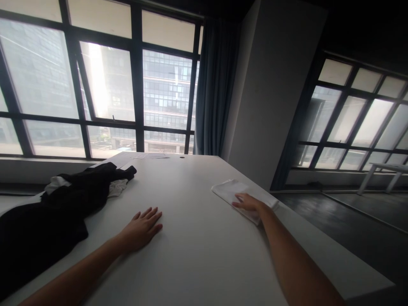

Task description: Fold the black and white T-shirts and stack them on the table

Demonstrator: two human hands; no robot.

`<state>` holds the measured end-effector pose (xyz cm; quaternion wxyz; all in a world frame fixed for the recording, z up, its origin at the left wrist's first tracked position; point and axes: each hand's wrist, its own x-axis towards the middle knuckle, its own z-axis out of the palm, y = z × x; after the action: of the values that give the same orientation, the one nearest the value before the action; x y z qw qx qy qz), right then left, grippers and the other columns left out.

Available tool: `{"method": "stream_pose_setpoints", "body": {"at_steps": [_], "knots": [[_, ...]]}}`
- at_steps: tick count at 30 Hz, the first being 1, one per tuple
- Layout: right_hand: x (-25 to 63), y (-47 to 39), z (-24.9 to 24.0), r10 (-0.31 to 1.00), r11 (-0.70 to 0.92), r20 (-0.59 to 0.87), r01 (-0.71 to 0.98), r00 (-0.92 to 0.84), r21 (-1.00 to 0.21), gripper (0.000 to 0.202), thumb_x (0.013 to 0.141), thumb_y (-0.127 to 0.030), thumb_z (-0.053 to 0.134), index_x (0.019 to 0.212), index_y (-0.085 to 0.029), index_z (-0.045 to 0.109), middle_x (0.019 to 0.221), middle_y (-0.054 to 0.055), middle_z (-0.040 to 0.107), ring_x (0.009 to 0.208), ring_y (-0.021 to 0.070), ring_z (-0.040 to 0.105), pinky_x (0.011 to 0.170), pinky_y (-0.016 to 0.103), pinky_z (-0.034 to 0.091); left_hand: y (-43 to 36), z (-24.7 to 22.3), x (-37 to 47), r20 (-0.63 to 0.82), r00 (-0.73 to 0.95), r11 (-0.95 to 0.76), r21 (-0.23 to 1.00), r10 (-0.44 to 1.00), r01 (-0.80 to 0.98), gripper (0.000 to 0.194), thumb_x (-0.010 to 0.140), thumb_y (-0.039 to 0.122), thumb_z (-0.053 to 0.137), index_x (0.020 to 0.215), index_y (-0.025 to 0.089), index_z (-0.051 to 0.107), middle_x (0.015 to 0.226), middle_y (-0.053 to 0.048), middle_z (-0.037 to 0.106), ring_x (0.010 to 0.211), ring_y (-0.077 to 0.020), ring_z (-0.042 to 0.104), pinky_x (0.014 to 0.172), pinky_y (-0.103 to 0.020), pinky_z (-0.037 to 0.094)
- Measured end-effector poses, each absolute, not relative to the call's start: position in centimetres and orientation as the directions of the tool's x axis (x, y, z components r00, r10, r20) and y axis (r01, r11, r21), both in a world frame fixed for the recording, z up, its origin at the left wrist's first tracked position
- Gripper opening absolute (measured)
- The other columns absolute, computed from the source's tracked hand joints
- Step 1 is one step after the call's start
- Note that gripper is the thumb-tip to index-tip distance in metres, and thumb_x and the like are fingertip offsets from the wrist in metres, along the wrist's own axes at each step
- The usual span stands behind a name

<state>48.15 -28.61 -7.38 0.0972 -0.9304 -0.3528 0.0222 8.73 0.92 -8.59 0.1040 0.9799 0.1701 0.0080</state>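
Observation:
My left hand (143, 228) lies flat on the white table (188, 255), palm down with its fingers stretched out, and holds nothing. Some way to its left is a heap of black clothing (79, 189). On the right side of the table a folded white cloth (228, 188) lies flat. Resting on that cloth is my right hand (250, 202), its fingers extended and slightly bent. The forearm and hand cover part of the cloth's near edge.
White fabric (117, 187) shows at the edge of the black heap. Papers (149, 156) and a dark round spot (182, 157) are at the table's far end. Beyond it stand windows, a blue curtain (213, 93) and a pillar (267, 89). Another white table (379, 170) stands at the far right.

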Motion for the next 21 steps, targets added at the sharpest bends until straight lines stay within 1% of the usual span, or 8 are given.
{"method": "stream_pose_setpoints", "body": {"at_steps": [1, 3, 4, 6, 9, 16, 19, 21], "knots": [[47.6, -27.7, -7.5, 0.709, -0.698, -0.063, 0.687, 0.702, -0.202, 0.078, 0.083, -0.059, 0.058, 0.149, -0.02, 0.044, 0.155, 0.014, 0.039, 0.14, 0.0334, 0.038, 0.112, 0.045, 0.033, 1.0, -8.7, 8.7, -0.019, 0.943, -0.922, 0.204, 0.332, 0.329, 0.072, 0.096, 0.063, 0.021, 0.153, 0.021, 0.034, 0.162, -0.009, 0.023, 0.151, -0.0282, 0.015, 0.12, -0.054, 0.016], [46.4, -26.3, -7.9, 0.702, -0.712, -0.166, 0.676, 0.693, -0.189, 0.077, 0.089, -0.053, 0.052, 0.155, -0.024, 0.028, 0.163, 0.01, 0.024, 0.147, 0.0305, 0.025, 0.116, 0.049, 0.026, 1.2, -8.9, 8.8, -0.016, 0.946, -0.927, 0.195, 0.325, 0.321, 0.072, 0.096, 0.063, 0.021, 0.153, 0.022, 0.034, 0.162, -0.009, 0.023, 0.151, -0.0285, 0.015, 0.12, -0.054, 0.016], [46.0, -25.9, -8.2, 0.676, -0.737, -0.158, 0.655, 0.72, -0.166, 0.071, 0.094, -0.049, 0.046, 0.157, -0.027, 0.023, 0.164, 0.009, 0.019, 0.149, 0.03, 0.02, 0.116, 0.053, 0.023, 1.2, -9.0, 8.8, -0.012, 0.946, -0.928, 0.19, 0.323, 0.319, 0.072, 0.096, 0.064, 0.021, 0.153, 0.022, 0.034, 0.162, -0.009, 0.023, 0.151, -0.0287, 0.015, 0.12, -0.054, 0.016], [45.8, -25.5, -8.8, 0.607, -0.794, -0.111, 0.594, 0.787, -0.126, 0.059, 0.1, -0.043, 0.032, 0.157, -0.031, 0.02, 0.165, 0.006, 0.015, 0.15, 0.0292, 0.014, 0.115, 0.06, 0.019, 1.3, -9.1, 8.8, -0.01, 0.946, -0.929, 0.184, 0.324, 0.32, 0.072, 0.096, 0.063, 0.021, 0.153, 0.022, 0.034, 0.162, -0.009, 0.023, 0.151, -0.0288, 0.015, 0.12, -0.053, 0.016], [46.8, -25.9, -9.7, 0.506, -0.859, -0.034, 0.5, 0.862, -0.111, 0.054, 0.102, -0.039, 0.023, 0.156, -0.033, 0.024, 0.165, 0.005, 0.018, 0.15, 0.0293, 0.016, 0.113, 0.062, 0.018, 1.0, -8.9, 8.7, -0.028, 0.943, -0.927, 0.179, 0.331, 0.33, 0.072, 0.096, 0.062, 0.021, 0.154, 0.021, 0.032, 0.163, -0.009, 0.021, 0.151, -0.0281, 0.014, 0.12, -0.053, 0.015], [50.4, -27.7, -10.9, 0.291, -0.935, 0.135, 0.311, 0.947, -0.173, 0.054, 0.097, -0.037, 0.027, 0.15, -0.034, 0.039, 0.156, 0.013, 0.036, 0.14, 0.0373, 0.032, 0.105, 0.068, 0.024, 0.8, -8.7, 8.7, -0.017, 0.943, -0.926, 0.182, 0.332, 0.33, 0.073, 0.096, 0.061, 0.021, 0.153, 0.018, 0.034, 0.162, -0.01, 0.022, 0.151, -0.0281, 0.015, 0.12, -0.054, 0.016], [50.9, -28.1, -11.2, 0.243, -0.943, 0.158, 0.272, 0.957, -0.194, 0.054, 0.097, -0.037, 0.027, 0.148, -0.031, 0.042, 0.154, 0.014, 0.039, 0.139, 0.0387, 0.034, 0.104, 0.068, 0.024, 1.2, -9.0, 8.8, 0.013, 0.944, -0.926, 0.202, 0.33, 0.32, 0.072, 0.096, 0.063, 0.023, 0.152, 0.021, 0.036, 0.162, -0.009, 0.024, 0.151, -0.0283, 0.016, 0.12, -0.054, 0.017], [51.2, -28.3, -11.3, 0.256, -0.939, 0.171, 0.287, 0.951, -0.19, 0.054, 0.097, -0.038, 0.027, 0.148, -0.03, 0.044, 0.153, 0.014, 0.04, 0.137, 0.0385, 0.036, 0.104, 0.067, 0.025, 1.2, -9.2, 8.7, 0.017, 0.943, -0.924, 0.206, 0.332, 0.322, 0.071, 0.095, 0.063, 0.023, 0.152, 0.023, 0.037, 0.162, -0.009, 0.024, 0.151, -0.0283, 0.016, 0.119, -0.054, 0.017]]}}
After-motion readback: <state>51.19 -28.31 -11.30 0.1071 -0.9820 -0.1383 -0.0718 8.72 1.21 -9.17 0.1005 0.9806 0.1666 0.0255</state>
